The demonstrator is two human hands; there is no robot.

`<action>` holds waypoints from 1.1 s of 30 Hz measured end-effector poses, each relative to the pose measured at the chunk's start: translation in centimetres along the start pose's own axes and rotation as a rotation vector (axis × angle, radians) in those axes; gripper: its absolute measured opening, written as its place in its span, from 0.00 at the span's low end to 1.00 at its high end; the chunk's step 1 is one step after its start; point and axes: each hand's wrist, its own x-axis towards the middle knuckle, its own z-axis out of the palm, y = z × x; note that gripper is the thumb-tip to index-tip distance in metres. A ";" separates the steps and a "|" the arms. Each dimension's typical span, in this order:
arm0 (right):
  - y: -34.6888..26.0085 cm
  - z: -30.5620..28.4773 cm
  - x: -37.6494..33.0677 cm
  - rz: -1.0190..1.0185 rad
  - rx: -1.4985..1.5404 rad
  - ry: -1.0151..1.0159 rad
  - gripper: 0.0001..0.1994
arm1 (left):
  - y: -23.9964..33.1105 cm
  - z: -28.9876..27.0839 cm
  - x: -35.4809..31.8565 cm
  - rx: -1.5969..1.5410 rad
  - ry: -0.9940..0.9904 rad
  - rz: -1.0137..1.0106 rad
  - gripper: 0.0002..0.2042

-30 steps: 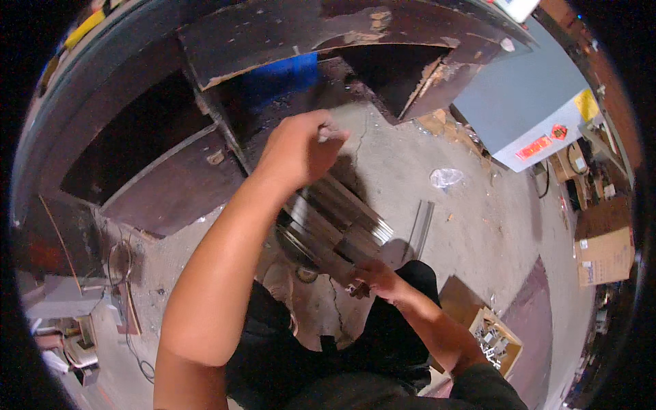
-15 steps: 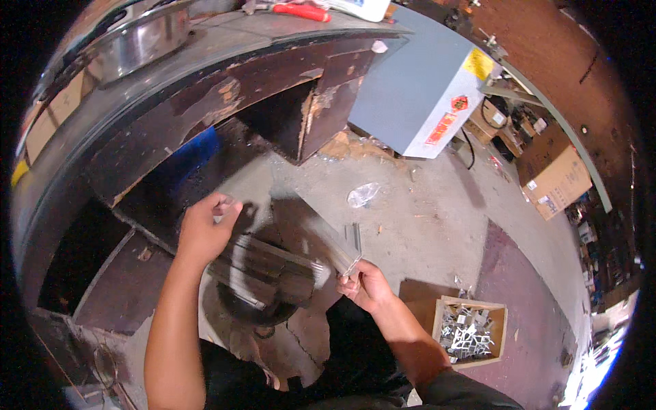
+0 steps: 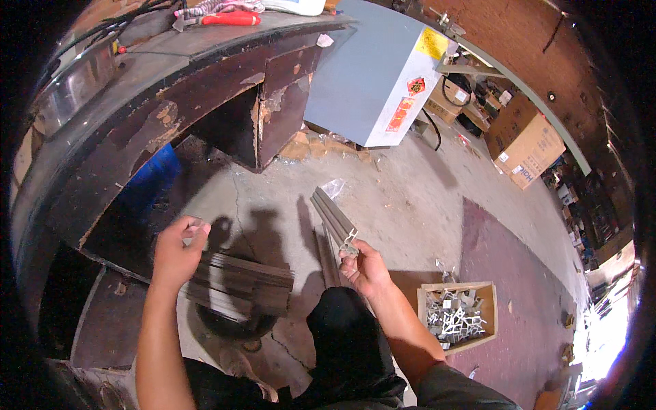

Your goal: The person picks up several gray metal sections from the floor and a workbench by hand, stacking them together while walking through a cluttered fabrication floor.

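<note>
My right hand (image 3: 369,272) is closed around the near end of a grey metal profile (image 3: 333,215). The hollow, grooved end of this bar faces me; its other end points away over the floor. Left of it, my left hand (image 3: 176,251) hovers with thumb and fingertips pinched together. Whether something small sits in that pinch is too unclear to see. Below and between my hands lies a stack of similar metal profiles (image 3: 263,281) on a dark round support. Another long profile (image 3: 326,256) runs beneath the held one, near my knee.
To the right, a wooden box (image 3: 490,311) holds many small cut metal pieces. A worn dark bench (image 3: 225,96) curves along the left, with red-handled pliers (image 3: 232,19) on top. Beyond stand a grey cabinet (image 3: 355,68) and a cardboard box (image 3: 526,143). Clear plastic (image 3: 333,188) lies on the floor.
The whole view has shifted, with bench and cabinet further left. The profile in my right hand has swung so its hollow end shows. My left hand keeps its pinch.
</note>
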 end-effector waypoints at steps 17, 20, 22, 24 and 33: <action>4.8 -21.8 10.6 -0.045 -0.792 0.309 0.21 | 0.0 -0.3 -2.2 -0.062 -0.106 -0.079 0.11; 8.5 -27.5 8.9 -0.133 -1.050 0.406 0.31 | 0.6 0.5 -2.6 -0.095 -0.142 -0.115 0.10; 12.2 -32.1 7.4 -0.254 -1.346 0.493 0.32 | 0.7 1.1 -2.7 -0.095 -0.158 -0.110 0.09; 16.2 -36.1 5.5 -0.100 -1.696 0.575 0.34 | 1.2 2.1 -2.4 -0.093 -0.217 -0.109 0.09; 24.6 -36.6 -5.5 0.318 -1.874 0.378 0.24 | 1.0 5.1 -2.2 0.007 -0.293 -0.102 0.09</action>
